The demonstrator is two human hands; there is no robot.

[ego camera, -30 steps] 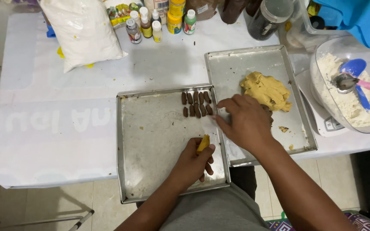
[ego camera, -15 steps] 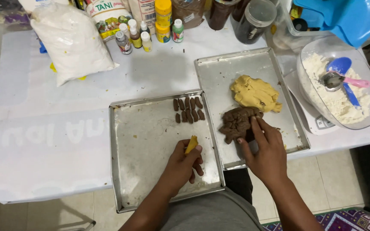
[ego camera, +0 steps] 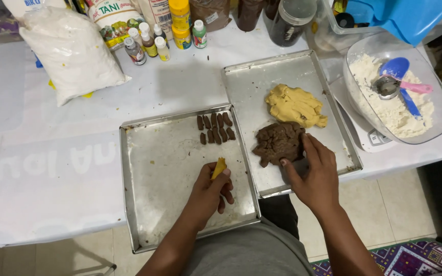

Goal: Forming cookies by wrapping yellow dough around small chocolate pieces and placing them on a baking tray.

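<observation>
My left hand [ego camera: 209, 195] rests over the near metal tray [ego camera: 164, 168] and holds a small yellow scraper [ego camera: 219, 167] upright between its fingers. Several small brown dough pieces [ego camera: 214, 128] lie in rows at that tray's far right corner. My right hand [ego camera: 313, 176] lies on the second metal tray [ego camera: 262, 87], its fingertips touching the near edge of a brown dough lump [ego camera: 279, 142]. A yellow dough lump [ego camera: 295, 106] sits just beyond the brown one.
A clear bowl of white flour [ego camera: 397, 97] with a blue spoon and a metal scoop stands on a white scale at the right. A white flour bag [ego camera: 72, 51], small bottles [ego camera: 147, 43] and jars [ego camera: 287, 20] line the white table's far side.
My right hand came off the small brown pieces, uncovered the brown dough lump, and now touches its near side. My left hand kept the yellow scraper in place.
</observation>
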